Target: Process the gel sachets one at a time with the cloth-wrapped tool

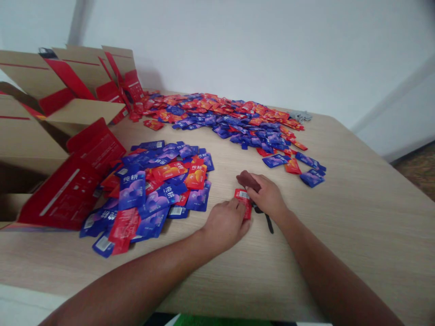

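On the table lies a small red packet (242, 194) with a white barcode label facing up. My left hand (226, 222) presses down over its left and lower part, fingers curled onto it. Just to the right, my right hand (270, 195) is closed around a dark reddish-brown soft-looking piece (248, 180), perhaps a folded cloth; its exact kind does not show. That piece sits at the packet's upper right edge. A thin black strip (269, 223) sticks out on the table below my right hand, its other end hidden.
A loose pile of blue and red packets (159, 181) lies left of my hands. Behind it a long heap of packets (217, 113) runs along the wall. Open cardboard boxes with red flaps (68, 190) stand at the left. Grey scraps (301, 116) lie at the back right.
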`<state>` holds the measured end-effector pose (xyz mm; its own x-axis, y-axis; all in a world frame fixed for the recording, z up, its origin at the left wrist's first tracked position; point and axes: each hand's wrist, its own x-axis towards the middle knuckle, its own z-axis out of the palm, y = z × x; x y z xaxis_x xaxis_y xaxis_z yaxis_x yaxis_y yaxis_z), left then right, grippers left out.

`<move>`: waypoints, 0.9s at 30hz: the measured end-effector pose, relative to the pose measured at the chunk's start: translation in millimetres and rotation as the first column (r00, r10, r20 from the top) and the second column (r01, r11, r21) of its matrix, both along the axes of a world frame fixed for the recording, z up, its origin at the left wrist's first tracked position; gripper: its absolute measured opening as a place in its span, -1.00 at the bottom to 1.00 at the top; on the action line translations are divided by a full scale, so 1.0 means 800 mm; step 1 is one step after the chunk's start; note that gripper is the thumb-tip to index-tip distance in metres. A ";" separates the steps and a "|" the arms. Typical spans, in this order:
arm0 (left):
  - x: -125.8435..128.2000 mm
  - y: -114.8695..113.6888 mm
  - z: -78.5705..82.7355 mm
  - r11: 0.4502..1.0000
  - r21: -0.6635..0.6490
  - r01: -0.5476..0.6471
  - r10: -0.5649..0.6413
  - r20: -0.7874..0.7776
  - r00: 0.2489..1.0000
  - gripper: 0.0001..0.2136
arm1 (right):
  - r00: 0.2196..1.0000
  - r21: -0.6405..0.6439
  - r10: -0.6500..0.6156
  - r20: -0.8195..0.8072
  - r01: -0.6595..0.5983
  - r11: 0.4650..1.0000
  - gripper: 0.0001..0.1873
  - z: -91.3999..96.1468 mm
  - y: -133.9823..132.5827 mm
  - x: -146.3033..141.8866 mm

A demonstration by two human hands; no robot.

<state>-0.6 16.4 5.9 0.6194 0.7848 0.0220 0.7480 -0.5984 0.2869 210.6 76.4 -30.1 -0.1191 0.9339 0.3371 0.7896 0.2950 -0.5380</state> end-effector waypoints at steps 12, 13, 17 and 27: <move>-0.002 -0.001 0.002 1.000 0.018 -0.013 0.013 -0.021 1.000 -0.62 | 0.988 -0.085 -0.033 -0.154 0.020 0.996 -0.57 0.012 -0.010 0.000; -0.002 -0.001 0.002 1.000 0.022 -0.010 0.011 -0.014 1.000 -0.63 | 0.990 -0.099 -0.025 -0.138 0.011 0.995 -0.58 0.017 -0.017 0.000; -0.002 -0.001 0.000 1.000 0.027 -0.010 0.010 0.008 1.000 -0.65 | 0.998 -0.080 0.033 0.052 -0.029 0.996 -0.56 0.032 -0.053 -0.005; -0.001 0.000 -0.002 1.000 0.023 0.000 0.000 0.018 1.000 -0.70 | 0.966 -0.143 0.035 0.256 0.002 0.990 -0.44 0.022 -0.056 -0.017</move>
